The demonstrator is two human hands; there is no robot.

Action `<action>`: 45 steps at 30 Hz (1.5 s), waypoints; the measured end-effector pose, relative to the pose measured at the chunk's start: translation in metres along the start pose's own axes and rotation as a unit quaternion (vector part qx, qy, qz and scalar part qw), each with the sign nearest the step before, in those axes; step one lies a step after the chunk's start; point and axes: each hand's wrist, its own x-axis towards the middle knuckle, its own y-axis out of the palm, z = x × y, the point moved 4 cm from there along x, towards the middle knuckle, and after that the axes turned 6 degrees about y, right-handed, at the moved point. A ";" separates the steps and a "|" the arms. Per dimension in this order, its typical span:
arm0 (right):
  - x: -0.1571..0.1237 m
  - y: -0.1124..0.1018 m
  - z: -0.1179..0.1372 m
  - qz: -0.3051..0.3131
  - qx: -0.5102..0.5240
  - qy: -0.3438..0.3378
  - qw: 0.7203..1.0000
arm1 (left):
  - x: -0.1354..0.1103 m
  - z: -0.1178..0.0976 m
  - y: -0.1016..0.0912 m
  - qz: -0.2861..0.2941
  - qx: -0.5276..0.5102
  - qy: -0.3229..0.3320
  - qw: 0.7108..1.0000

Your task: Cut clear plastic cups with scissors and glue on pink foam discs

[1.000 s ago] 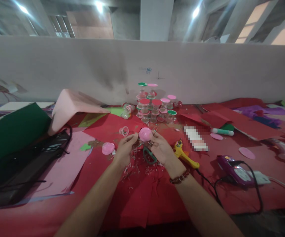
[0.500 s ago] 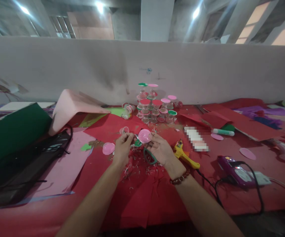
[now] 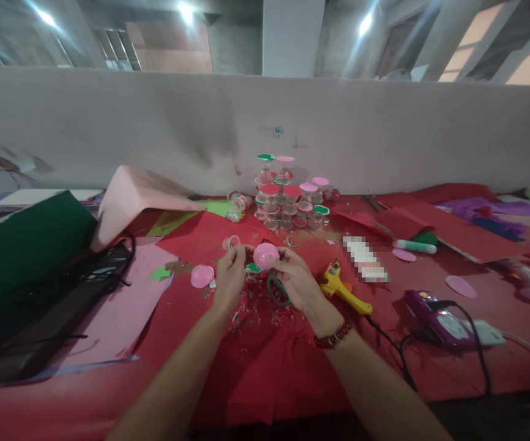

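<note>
My left hand (image 3: 229, 275) is closed, its fingertips pinching toward the edge of a round pink disc (image 3: 265, 255). My right hand (image 3: 295, 278) is curled around green-handled scissors (image 3: 275, 290) and touches the pink disc from the right. A scrap of green paper (image 3: 253, 268) shows between the two hands. Paper trimmings (image 3: 251, 309) litter the red sheet (image 3: 265, 367) below them. A second pink disc (image 3: 201, 275) lies just left of my left hand. A small clear cup (image 3: 231, 242) stands right behind it.
A stack of small clear cups with pink, red and green lids (image 3: 290, 196) stands against the wall. A yellow glue gun (image 3: 342, 286), a purple device with a black cable (image 3: 434, 315), a glue stick (image 3: 414, 246), a black bag (image 3: 40, 306), green (image 3: 21, 245) and pink (image 3: 131, 196) sheets surround the hands.
The pink disc has been turned between my hands and sits slightly lower and to the left. My left hand's fingers have closed in tighter beside it.
</note>
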 end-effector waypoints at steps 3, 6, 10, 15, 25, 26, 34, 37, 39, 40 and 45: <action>0.002 -0.004 0.001 -0.006 0.019 -0.019 1.000 | -0.003 0.004 0.007 0.036 -0.104 -0.071 0.991; 0.003 -0.005 -0.001 0.000 0.022 -0.017 1.000 | -0.007 0.001 0.019 0.131 -0.159 -0.107 0.973; 0.003 -0.003 -0.003 -0.010 -0.024 -0.043 0.999 | -0.008 -0.001 0.020 0.127 -0.170 -0.102 0.972; 0.004 -0.005 -0.001 -0.031 -0.035 -0.062 0.997 | -0.006 0.003 0.018 0.131 -0.204 -0.129 0.961; 0.003 -0.016 0.012 -0.077 -0.165 -0.132 0.974 | -0.012 -0.002 0.023 0.164 -0.191 -0.133 0.959; 0.003 -0.015 0.013 -0.070 -0.174 -0.132 0.973 | -0.012 -0.003 0.023 0.165 -0.188 -0.132 0.959; 0.004 -0.012 0.011 -0.038 -0.230 -0.131 0.964 | -0.004 0.000 0.013 0.068 -0.214 -0.115 0.968; 0.007 -0.014 0.006 -0.037 -0.218 -0.115 0.968 | -0.003 0.000 0.013 0.081 -0.210 -0.115 0.967; 0.008 -0.016 0.005 -0.054 -0.219 -0.117 0.967 | -0.004 -0.001 0.015 0.112 -0.197 -0.115 0.967; 0.008 -0.017 0.006 -0.064 -0.220 -0.124 0.965 | -0.005 -0.002 0.017 0.119 -0.196 -0.113 0.967; 0.005 -0.018 0.007 -0.117 -0.158 -0.149 0.969 | -0.008 0.006 0.020 0.088 -0.211 -0.114 0.967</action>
